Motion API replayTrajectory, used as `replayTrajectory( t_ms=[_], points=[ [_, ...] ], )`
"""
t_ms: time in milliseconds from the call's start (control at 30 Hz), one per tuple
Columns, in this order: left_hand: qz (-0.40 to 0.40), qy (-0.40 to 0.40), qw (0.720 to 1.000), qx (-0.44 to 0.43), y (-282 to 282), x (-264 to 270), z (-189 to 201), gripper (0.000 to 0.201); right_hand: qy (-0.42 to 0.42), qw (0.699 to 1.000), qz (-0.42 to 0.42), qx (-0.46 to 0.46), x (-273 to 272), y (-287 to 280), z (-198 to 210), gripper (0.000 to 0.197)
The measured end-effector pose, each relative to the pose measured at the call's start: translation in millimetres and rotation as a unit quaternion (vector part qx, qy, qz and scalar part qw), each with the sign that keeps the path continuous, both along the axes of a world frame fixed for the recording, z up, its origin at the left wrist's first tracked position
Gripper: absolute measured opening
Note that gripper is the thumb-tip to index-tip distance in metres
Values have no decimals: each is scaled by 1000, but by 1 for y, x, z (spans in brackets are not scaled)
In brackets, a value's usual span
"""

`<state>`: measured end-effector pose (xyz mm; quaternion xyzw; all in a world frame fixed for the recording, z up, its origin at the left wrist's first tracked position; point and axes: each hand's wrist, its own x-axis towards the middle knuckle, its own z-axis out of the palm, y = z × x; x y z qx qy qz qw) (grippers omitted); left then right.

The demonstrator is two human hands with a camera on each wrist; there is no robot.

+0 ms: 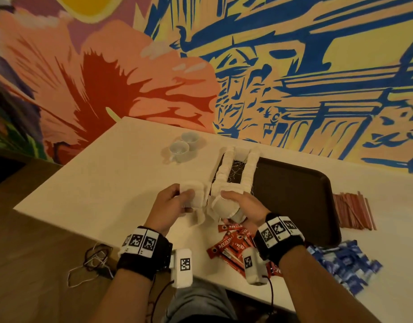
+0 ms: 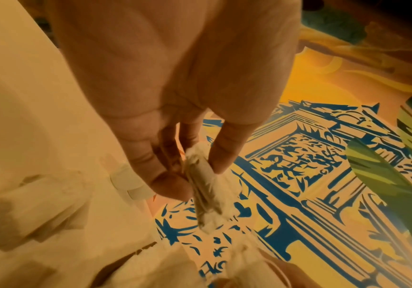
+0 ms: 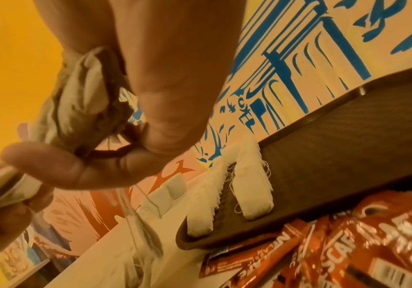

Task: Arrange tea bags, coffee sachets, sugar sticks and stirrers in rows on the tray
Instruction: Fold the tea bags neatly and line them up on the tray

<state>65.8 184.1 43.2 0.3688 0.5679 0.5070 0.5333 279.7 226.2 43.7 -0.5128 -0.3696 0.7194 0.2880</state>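
Note:
My left hand [image 1: 177, 202] pinches a few white tea bags [image 2: 203, 188] between thumb and fingers, just left of the tray's near corner. Beside it, my right hand [image 1: 241, 207] grips a bunched clump of tea bags [image 3: 76, 101] with a dark band around it and strings hanging down. The dark brown tray [image 1: 294, 194] carries two rows of tea bags [image 1: 225, 169] along its left end. Red coffee sachets [image 1: 231, 244] lie in a heap under my right wrist. Blue sugar sticks [image 1: 345, 262] and reddish stirrers [image 1: 352, 212] lie right of the tray.
Two white cups [image 1: 184, 145] stand at the back left of the white table [image 1: 107, 178]. A painted wall rises right behind the table. A tangle of cord [image 1: 93, 264] lies on the floor off the table's near left edge.

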Motion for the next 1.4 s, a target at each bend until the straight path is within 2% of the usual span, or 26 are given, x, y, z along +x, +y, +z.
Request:
replayTrajectory(
  t_ms=[100, 233, 300, 367, 433, 533, 633, 700, 767, 833, 967, 1067, 1200, 1300, 1400],
  points=[
    [-24, 29, 999, -4, -2, -15, -5, 8, -9, 999, 34, 15, 0, 0, 4, 42],
    [-150, 113, 982, 2, 1, -28, -13, 12, -41, 996, 79, 22, -1, 0, 11, 38],
    [-211, 215, 953, -6, 7, -29, -18, 14, -60, 993, 93, 26, -3, 1, 16, 32],
    [-264, 305, 915, -26, 13, -28, -22, 7, -78, 990, 114, 35, -4, 2, 20, 21],
    [-299, 340, 891, -37, 19, -29, -26, 10, -108, 984, 134, 51, -4, 4, 22, 15],
    [-333, 296, 895, -24, 25, -32, -29, 32, -133, 978, 153, 56, -4, 8, 25, 26],
    [-376, 203, 904, -10, 26, -30, -28, 35, -145, 969, 191, 62, -6, 10, 33, 25],
    [-408, 138, 902, -7, 24, -27, -26, 39, -113, 971, 206, 32, -6, 10, 39, 27],
    [-442, 81, 894, 10, 23, -23, -25, 27, -51, 975, 214, -13, -5, 10, 44, 22],
    [-464, 24, 885, 17, 22, -19, -23, 25, -25, 976, 215, -22, -4, 11, 48, 18],
    [-464, -59, 884, 10, 22, -14, -20, 49, -38, 976, 216, -13, -2, 13, 60, 19],
    [-426, -71, 902, 0, 20, -17, -15, 32, -29, 979, 200, -10, 2, 13, 64, 14],
    [-357, -59, 932, 2, 15, -24, 0, 22, -2, 992, 121, -43, 9, 10, 56, 28],
    [-303, -24, 953, 8, 14, -30, 8, 34, 4, 992, 102, -77, 11, 4, 47, 34],
    [-277, 23, 961, 12, 13, -36, 14, 49, 28, 987, 103, -120, 18, -2, 39, 35]
  ],
)
